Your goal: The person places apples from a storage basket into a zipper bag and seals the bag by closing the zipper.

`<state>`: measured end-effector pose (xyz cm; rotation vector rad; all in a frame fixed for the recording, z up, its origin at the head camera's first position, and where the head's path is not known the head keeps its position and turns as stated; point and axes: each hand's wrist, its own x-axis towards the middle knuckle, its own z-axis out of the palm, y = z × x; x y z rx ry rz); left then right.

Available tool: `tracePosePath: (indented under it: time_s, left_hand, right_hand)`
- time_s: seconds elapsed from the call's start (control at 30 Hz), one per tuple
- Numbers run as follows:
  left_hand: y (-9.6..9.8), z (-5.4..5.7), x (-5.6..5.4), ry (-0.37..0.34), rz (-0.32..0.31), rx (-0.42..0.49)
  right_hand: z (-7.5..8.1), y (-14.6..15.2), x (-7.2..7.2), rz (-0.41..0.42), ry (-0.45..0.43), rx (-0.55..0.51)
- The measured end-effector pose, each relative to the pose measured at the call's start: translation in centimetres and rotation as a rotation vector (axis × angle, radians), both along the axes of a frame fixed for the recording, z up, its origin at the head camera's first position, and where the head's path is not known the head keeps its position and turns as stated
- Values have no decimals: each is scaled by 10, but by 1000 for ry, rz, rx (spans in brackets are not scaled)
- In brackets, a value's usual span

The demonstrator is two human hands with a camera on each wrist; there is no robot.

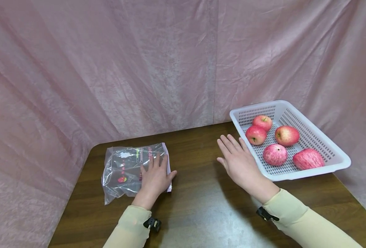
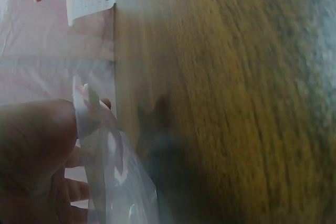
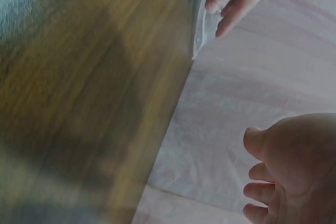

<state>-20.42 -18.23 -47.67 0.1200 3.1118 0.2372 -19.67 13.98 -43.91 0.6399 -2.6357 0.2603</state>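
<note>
My left hand (image 1: 155, 176) lies over a clear plastic zip bag (image 1: 116, 172) on the left of the table, fingers spread. The bag lies flat and carries pink print and a strawberry picture; its pale zip edge (image 1: 166, 151) faces right. In the left wrist view, that hand's thumb (image 2: 42, 135) is beside the bag's edge, with the other fingertips partly behind the film. My right hand (image 1: 240, 164) hovers above the table with straight fingers and holds nothing. It is just left of a white plastic basket (image 1: 320, 139), overlapping its near-left rim in the head view.
Inside the basket are several red apples, among them one yellowish-red apple (image 1: 287, 135) and a streaked one (image 1: 275, 154). The brown wooden table (image 1: 195, 206) ends at a pink curtain (image 1: 170, 69) behind. A black strap device (image 1: 267, 214) sits on each wrist.
</note>
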Motion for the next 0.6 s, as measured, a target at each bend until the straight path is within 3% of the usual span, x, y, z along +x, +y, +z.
tracePosePath:
  time_s: [0.6]
  left_hand:
    - [2,-8,0,-9,-29,-72]
  right_hand:
    - [-19,-12,9,61,-90,1]
